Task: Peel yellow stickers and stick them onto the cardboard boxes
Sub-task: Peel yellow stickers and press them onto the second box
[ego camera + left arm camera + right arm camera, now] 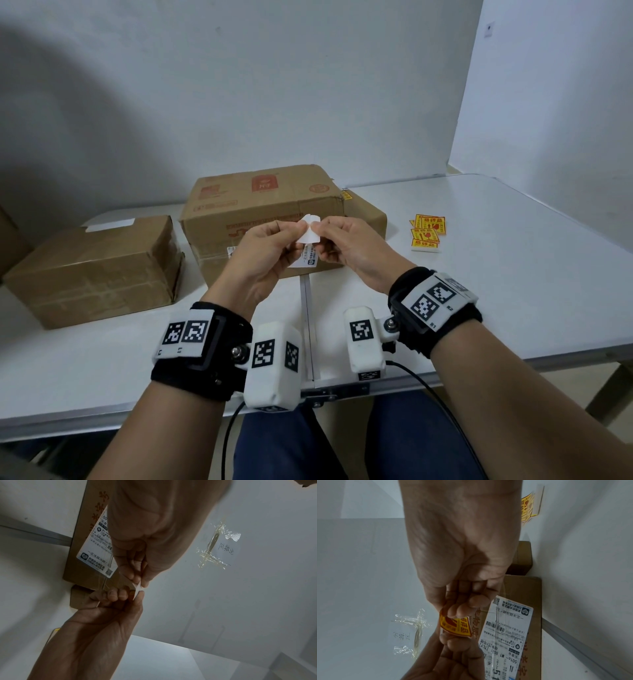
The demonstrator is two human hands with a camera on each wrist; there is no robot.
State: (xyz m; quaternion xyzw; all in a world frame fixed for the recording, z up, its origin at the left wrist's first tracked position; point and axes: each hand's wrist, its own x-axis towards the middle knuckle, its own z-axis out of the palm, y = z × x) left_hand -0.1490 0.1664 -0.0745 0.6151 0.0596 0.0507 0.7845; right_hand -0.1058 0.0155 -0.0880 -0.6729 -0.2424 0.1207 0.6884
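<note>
Both hands meet above the table in front of the large cardboard box [260, 209]. My left hand [294, 229] and right hand [322, 229] each pinch an edge of one sticker [308, 233], whose white backing faces the head camera. In the right wrist view its yellow and red printed face [457, 626] shows, curled between the right hand's fingertips [462, 609] and the left hand's fingertips [453, 642]. The left wrist view shows the sticker [138, 588] edge-on between the two hands. A smaller taped box [99, 267] sits at the left.
A loose pile of yellow stickers [426, 230] lies on the white table [496, 274] to the right. Another box [368, 212] stands behind the large one, which carries a white shipping label [505, 635]. Old tape [216, 547] sticks to the wall.
</note>
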